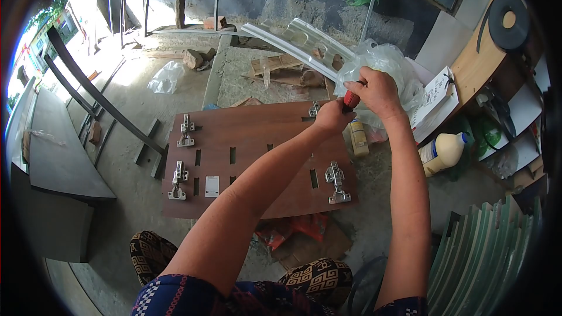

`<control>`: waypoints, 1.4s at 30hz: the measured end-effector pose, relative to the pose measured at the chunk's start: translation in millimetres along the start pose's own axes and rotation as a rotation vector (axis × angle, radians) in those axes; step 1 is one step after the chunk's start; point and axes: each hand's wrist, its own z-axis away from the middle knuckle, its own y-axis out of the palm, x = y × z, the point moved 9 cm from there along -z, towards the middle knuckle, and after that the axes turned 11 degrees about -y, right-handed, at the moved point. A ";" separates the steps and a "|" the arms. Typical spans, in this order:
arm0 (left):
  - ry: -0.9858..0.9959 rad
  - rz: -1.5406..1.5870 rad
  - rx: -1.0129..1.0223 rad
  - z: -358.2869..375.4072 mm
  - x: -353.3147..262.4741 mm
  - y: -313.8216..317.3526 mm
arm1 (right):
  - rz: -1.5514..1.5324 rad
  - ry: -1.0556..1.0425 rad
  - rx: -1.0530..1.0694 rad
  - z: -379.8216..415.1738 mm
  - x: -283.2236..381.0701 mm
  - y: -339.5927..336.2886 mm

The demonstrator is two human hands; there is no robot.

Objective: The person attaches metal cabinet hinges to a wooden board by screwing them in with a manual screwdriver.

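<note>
My right hand (379,95) is closed around the handle of a red and black screwdriver (352,99). At its lower end the fingers of my left hand (333,119) are pinched together around the tool; its tip is hidden. Both hands are over the far right part of a brown board (252,140) with several slots cut in it. Metal cabinet hinges sit near its corners: a far left hinge (186,130), a near left hinge (178,181) and a near right hinge (336,182). Another hinge (314,109) shows just left of my left hand. A white label (212,186) is on the board.
A yellowish bottle (359,138) stands right of the board, with a larger blue-capped jug (442,153) beyond. Clear plastic bags (383,64) lie behind my hands. Curved green-edged panels (486,257) stand at the near right, and grey panels (61,146) at left.
</note>
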 end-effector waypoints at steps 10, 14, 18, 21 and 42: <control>-0.017 0.037 0.013 6.1 0.1 -3.0 | 0.129 0.026 0.052 -1.7 10.6 -3.5; 0.003 0.035 0.007 0.7 2.8 2.5 | 0.153 0.052 0.094 -1.0 13.1 -4.0; -0.061 0.035 0.068 -2.0 6.1 3.0 | 0.062 0.053 0.052 6.3 12.4 -6.6; -0.025 -0.035 0.076 -2.5 1.9 2.7 | -0.119 -0.179 -0.080 11.6 21.9 -2.8; 0.015 0.015 0.040 3.0 6.9 -0.8 | 0.007 -0.044 0.003 -1.2 10.6 7.6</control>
